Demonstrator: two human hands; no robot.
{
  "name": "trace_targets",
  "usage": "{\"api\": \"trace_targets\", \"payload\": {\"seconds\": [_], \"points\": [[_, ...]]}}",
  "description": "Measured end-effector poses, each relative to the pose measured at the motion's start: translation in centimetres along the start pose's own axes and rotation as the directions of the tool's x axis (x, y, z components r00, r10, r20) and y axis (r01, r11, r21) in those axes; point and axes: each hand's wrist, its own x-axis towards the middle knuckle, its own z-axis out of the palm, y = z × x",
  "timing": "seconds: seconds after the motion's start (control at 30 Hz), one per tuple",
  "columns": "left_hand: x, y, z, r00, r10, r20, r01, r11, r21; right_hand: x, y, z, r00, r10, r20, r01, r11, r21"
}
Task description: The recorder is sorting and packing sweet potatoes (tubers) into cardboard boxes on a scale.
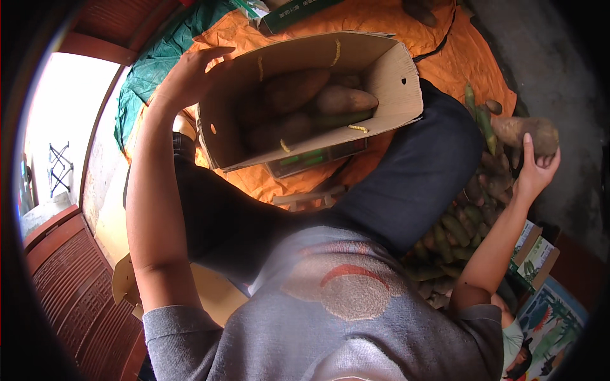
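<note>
My left hand (pixel 190 73) grips the far left wall of an open cardboard box (pixel 397 82) that rests between my knees on an orange sheet. Several brown sweet potatoes (pixel 343 100) lie inside the box. My right hand (pixel 537 168) is stretched out to the right and closes around a large brown sweet potato (pixel 534 132) at the top of a pile. The pile of sweet potatoes and green vegetables (pixel 464 222) runs along my right leg.
An orange tarp (pixel 445 57) and a green tarp (pixel 149 70) cover the ground. A green-and-white carton (pixel 289 13) lies beyond the box. Printed cartons (pixel 540 254) sit at the lower right. A dark wooden panel (pixel 70 286) stands at the left.
</note>
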Motion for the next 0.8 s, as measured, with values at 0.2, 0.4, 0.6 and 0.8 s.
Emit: {"api": "trace_targets", "payload": {"seconds": [0.2, 0.4, 0.6, 0.8], "points": [[-0.9, 1.4, 0.6, 0.996, -0.093, 0.018, 0.093, 0.996, 0.001, -2.6, -11.1, 12.2, 0.845, -0.255, 0.470, 0.053, 0.915, 0.400], [-1.6, 0.2, 1.0, 1.000, -0.023, 0.019, 0.022, 0.998, 0.056, -9.3, -12.8, 20.5, 0.549, -0.361, 0.753, 0.376, 0.912, 0.163], [-2.4, -0.1, 1.1, 1.000, 0.015, 0.005, -0.016, 0.999, 0.049, -12.0, -13.4, 21.4, 0.390, -0.242, 0.888, 0.401, 0.913, 0.072], [-2.6, -0.3, 1.3, 0.998, -0.058, 0.031, 0.056, 0.995, 0.083, -9.3, -13.5, 18.9, 0.721, -0.360, 0.592, 0.323, 0.931, 0.172]]}}
